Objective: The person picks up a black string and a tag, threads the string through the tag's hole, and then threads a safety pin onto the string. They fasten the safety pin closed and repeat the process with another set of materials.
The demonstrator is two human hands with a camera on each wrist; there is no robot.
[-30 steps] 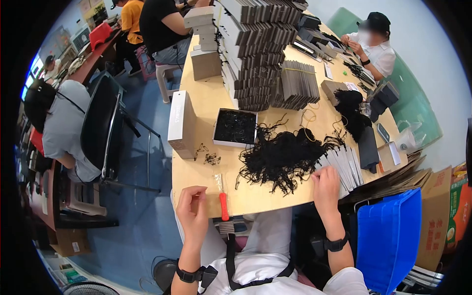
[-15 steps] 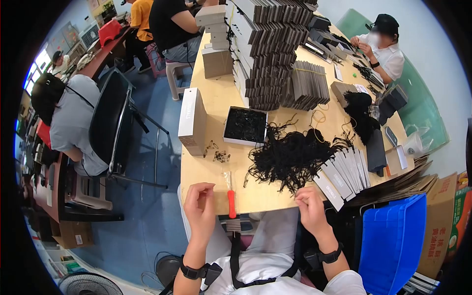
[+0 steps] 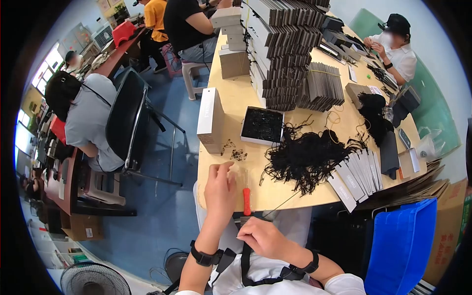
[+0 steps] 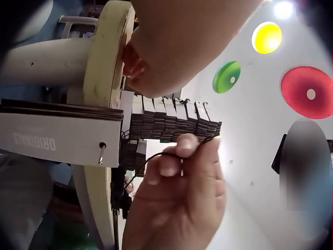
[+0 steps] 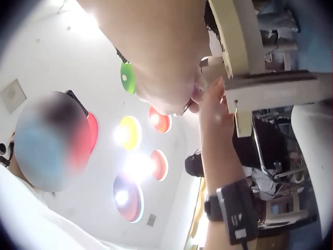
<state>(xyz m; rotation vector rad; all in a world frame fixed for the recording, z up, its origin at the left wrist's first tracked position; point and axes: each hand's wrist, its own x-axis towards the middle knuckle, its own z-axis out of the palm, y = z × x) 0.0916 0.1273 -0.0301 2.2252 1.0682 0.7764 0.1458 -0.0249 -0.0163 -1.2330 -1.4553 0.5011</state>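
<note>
My left hand [image 3: 220, 191] hangs over the table's near edge beside a red-handled tool [image 3: 247, 200], its fingers loosely bent with nothing visible in them. Lower down, over my lap, my right hand [image 3: 265, 238] is turned inward. The left wrist view shows the right hand [image 4: 179, 195] pinching a thin black cord [image 4: 156, 156]. There, a stack of white tags [image 4: 57, 138] at the table edge has a metal hook [image 4: 101, 154] at its hole. In the right wrist view, my left hand [image 5: 214, 107] is close to these tags [image 5: 281, 92].
A heap of black cords [image 3: 307, 160] lies beside fanned white tags [image 3: 355, 179]. Farther back are a box of black pieces [image 3: 262, 125], loose pins [image 3: 238, 155], an upright box [image 3: 210, 120] and tall tag stacks [image 3: 285, 54]. A blue bin [image 3: 400, 246] stands right. Several people sit nearby.
My right hand has moved from the fanned tags down and left to my lap, with a cord trailing from the table. My left hand has risen slightly. The head view has shifted.
</note>
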